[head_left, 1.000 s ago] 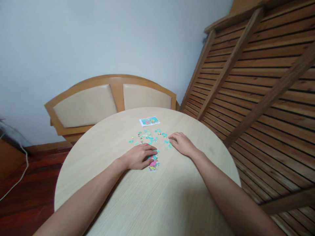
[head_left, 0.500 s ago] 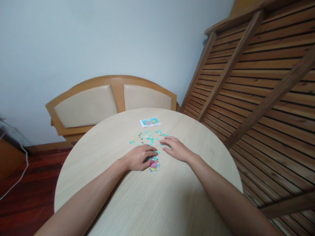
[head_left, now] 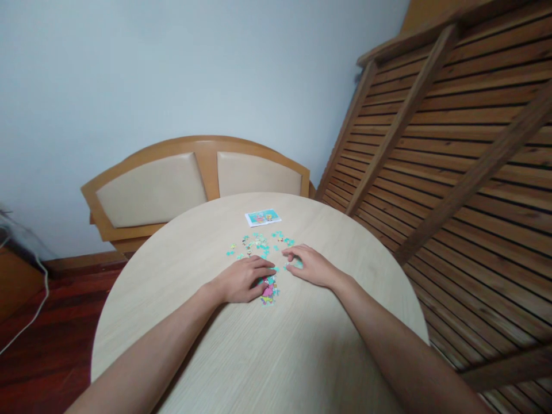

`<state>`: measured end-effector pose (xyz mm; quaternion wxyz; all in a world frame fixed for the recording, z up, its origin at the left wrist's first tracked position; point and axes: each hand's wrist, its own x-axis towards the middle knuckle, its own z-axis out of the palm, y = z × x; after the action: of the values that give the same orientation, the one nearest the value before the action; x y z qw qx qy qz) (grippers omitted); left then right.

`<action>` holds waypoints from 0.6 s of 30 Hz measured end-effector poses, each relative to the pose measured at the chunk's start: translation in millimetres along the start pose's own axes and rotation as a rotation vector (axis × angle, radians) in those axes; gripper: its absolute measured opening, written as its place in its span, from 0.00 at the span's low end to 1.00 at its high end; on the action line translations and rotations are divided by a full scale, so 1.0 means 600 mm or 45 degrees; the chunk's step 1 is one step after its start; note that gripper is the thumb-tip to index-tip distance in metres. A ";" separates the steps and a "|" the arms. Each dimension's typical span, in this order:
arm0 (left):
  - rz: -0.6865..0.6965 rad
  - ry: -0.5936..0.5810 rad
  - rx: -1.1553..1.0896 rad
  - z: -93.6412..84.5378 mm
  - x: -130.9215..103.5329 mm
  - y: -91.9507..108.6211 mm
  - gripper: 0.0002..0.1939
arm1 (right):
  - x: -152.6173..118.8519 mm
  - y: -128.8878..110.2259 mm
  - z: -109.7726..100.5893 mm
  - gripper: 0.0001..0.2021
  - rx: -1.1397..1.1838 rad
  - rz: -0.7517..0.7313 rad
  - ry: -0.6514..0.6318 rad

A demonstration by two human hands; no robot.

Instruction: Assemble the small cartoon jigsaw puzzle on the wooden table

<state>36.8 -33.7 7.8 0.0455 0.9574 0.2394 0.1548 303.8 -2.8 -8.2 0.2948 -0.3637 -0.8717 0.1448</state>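
Note:
My left hand rests on the table with its fingers apart, thumb and fingertips over the left edge of a partly joined jigsaw puzzle in pink, yellow and teal. Part of that puzzle is hidden under the fingers. To its right, my right hand is low over the tabletop, thumb and fingers apart, beside a few teal puzzle pieces. Beyond both hands lie several loose puzzle pieces, mostly teal and pale green. No piece shows between the right fingers.
A picture card with two cartoon figures lies behind the pieces on the round wooden table. A padded headboard stands past the far edge. Wooden slats lean on the right. A white cable hangs at left.
The right thumb and fingers have spread further apart, and teal pieces now show by the thumb. My left hand stays in place. The view has tipped up slightly.

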 end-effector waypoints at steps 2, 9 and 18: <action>-0.001 0.006 0.003 0.000 0.000 -0.001 0.19 | -0.001 -0.003 0.000 0.17 0.044 -0.013 -0.032; -0.021 0.007 0.018 0.001 -0.002 0.001 0.19 | -0.002 -0.019 -0.002 0.19 0.062 -0.016 -0.059; -0.046 0.034 -0.060 0.005 -0.005 -0.007 0.19 | 0.000 -0.024 -0.006 0.05 0.031 -0.034 -0.096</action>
<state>33.6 -31.6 3.7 0.0675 0.9495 0.2536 0.1722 298.2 -12.4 1.2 0.2681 -0.3428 -0.8851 0.1652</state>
